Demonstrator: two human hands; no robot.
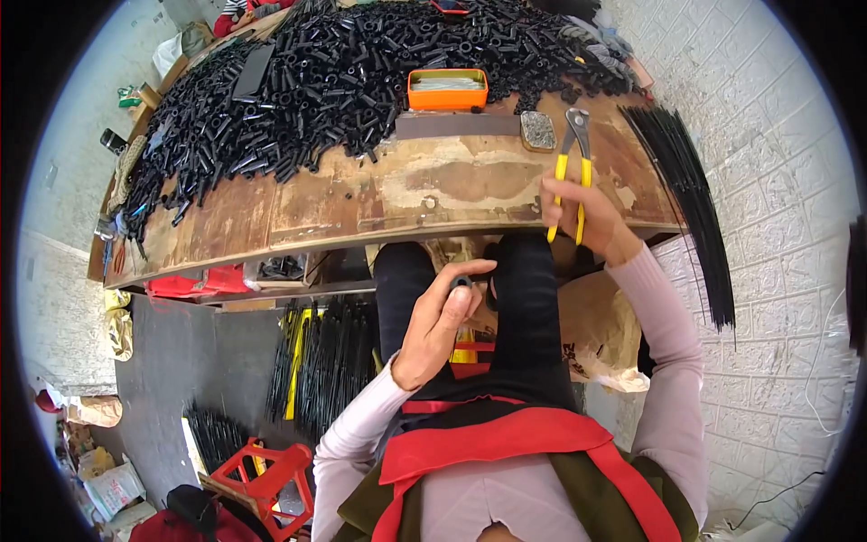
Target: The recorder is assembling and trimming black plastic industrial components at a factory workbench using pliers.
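In the head view, I see the right hand [594, 217] at one o'clock, fingers holding one pair of yellow-handled pliers [561, 167]; at centre, the left hand's [435, 327] fingers clasp one black tube [461, 282]. One orange box [448, 99] sits at twelve.

Left hand [428, 332] curled inward, index finger [471, 267] outstretched; right hand [600, 217] farther forward and closed.

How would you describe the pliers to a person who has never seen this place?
Find the wooden table, then its near edge toward the right. There, the right hand holds the pliers, head pointing away. Yellow handles set them apart from the square container and black pieces.
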